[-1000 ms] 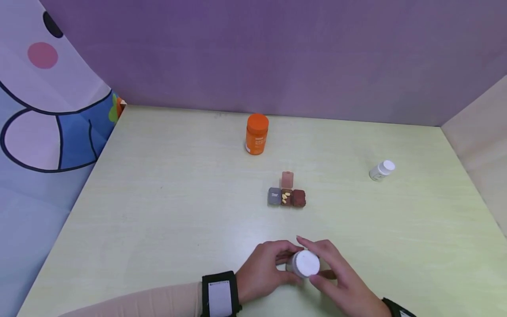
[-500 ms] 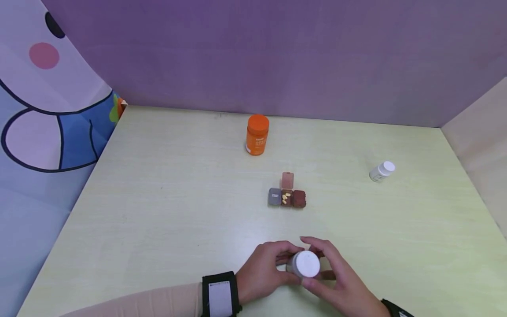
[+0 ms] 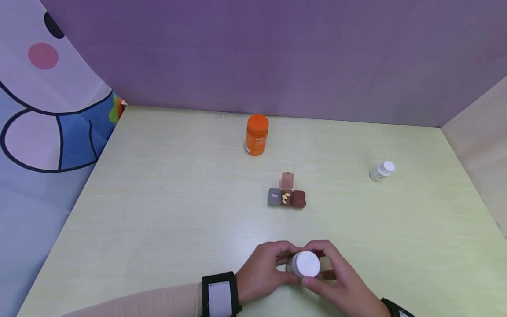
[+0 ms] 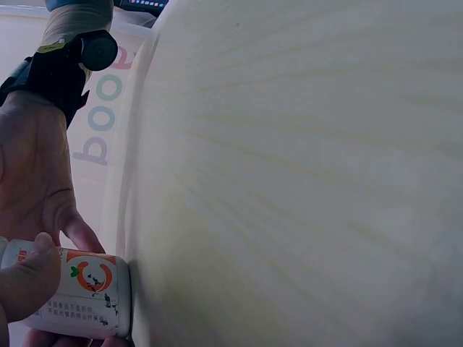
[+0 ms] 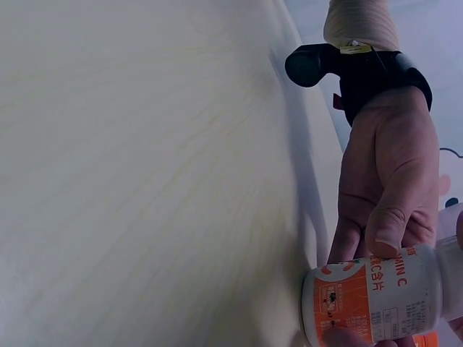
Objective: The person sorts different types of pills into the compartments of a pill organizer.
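Observation:
In the head view a small white bottle stands near the front of the table, its round white cap (image 3: pixel 308 264) facing up. From the left, my left hand (image 3: pixel 263 268) grips the bottle's body, fingers behind and thumb in front. My right hand (image 3: pixel 340 281) holds the cap's rim from the right between thumb and index finger. The right wrist view shows the bottle (image 5: pixel 405 300) with an orange and white label ending in "MIN C". The left wrist view shows the bottle's (image 4: pixel 94 296) other side, an orange cartoon on it, with a thumb across its body.
Beyond the hands lies a small pill organizer (image 3: pixel 275 197) with coloured compartments; one lid is flipped back and several tablets (image 3: pixel 285 197) lie inside. An orange jar (image 3: pixel 256 134) stands at the back. A smaller white bottle (image 3: pixel 382 171) stands to the right. A purple panel (image 3: pixel 277 57) borders the table's back.
My right index finger has bent down from its raised position to the far side of the cap, and the thumb has shifted left along the near rim. The left hand and bottle stay put.

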The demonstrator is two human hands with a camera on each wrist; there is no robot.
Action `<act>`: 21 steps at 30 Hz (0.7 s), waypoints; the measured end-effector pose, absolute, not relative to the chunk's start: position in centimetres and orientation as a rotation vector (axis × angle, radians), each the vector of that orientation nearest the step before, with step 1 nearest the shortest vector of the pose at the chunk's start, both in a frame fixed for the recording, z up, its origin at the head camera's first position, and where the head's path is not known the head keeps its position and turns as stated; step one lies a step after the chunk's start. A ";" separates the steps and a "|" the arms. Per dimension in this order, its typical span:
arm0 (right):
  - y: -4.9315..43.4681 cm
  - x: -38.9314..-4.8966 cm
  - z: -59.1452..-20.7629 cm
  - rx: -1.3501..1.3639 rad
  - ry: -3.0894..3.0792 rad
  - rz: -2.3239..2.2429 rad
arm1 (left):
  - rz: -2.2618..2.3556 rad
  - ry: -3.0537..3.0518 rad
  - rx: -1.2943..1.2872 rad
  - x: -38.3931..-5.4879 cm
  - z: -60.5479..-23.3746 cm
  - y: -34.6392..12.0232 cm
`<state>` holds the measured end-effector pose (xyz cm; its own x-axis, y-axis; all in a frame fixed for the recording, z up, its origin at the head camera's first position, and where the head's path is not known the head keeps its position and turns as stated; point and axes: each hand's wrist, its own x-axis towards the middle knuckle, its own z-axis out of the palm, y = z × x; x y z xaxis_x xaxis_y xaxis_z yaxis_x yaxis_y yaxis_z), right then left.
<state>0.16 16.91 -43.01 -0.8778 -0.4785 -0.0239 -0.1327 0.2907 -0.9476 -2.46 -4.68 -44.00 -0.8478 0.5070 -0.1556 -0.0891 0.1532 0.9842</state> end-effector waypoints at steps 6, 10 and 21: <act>17.2 0.1 -43.6 -0.761 2.305 -1.651 | 1.695 2.008 0.391 -2.5 -44.0 -4.7; 17.4 0.0 -43.5 -0.793 2.261 -1.654 | 1.704 1.997 0.396 -2.6 -44.0 -4.7; 17.1 0.0 -42.9 -0.587 2.242 -1.647 | 1.743 1.976 0.403 -2.5 -44.0 -4.7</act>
